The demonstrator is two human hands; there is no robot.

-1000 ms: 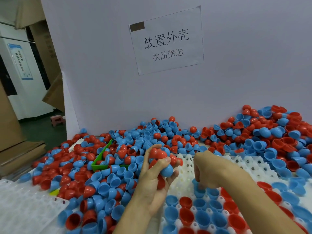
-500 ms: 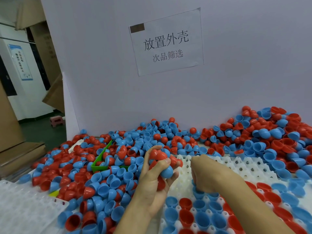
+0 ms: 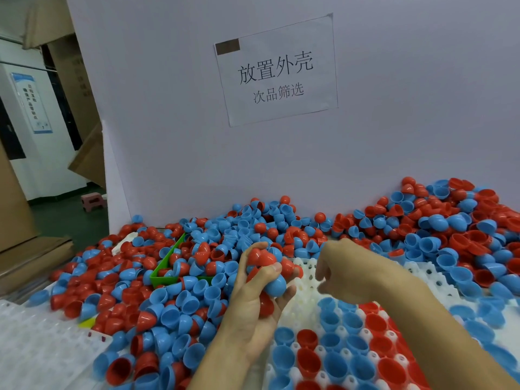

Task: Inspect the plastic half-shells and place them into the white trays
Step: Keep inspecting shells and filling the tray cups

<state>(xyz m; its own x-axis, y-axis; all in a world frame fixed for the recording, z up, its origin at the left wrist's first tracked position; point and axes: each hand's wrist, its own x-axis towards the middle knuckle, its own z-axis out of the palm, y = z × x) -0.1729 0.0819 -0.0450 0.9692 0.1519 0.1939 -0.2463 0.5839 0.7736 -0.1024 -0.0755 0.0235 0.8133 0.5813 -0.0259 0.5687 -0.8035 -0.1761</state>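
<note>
My left hand (image 3: 253, 299) grips a handful of red and blue half-shells (image 3: 266, 270) above the left edge of the white tray (image 3: 305, 302). Several of the tray's near pockets hold red and blue shells (image 3: 349, 347), open side up. My right hand (image 3: 349, 273) hovers over the tray just right of the handful. Its fingers are loosely curled and motion-blurred, and I see nothing between them. A large loose pile of half-shells (image 3: 197, 305) surrounds the tray on the left, at the back and on the right.
A second white tray (image 3: 36, 350) lies at the lower left, partly under loose shells. A green bin (image 3: 166, 270) sits buried in the pile. A grey backboard with a paper sign (image 3: 277, 71) closes off the rear. Cardboard boxes stand at the left.
My right hand has lifted off the tray pockets and moved up and left toward the handful. My left hand has kept its grip and barely moved.
</note>
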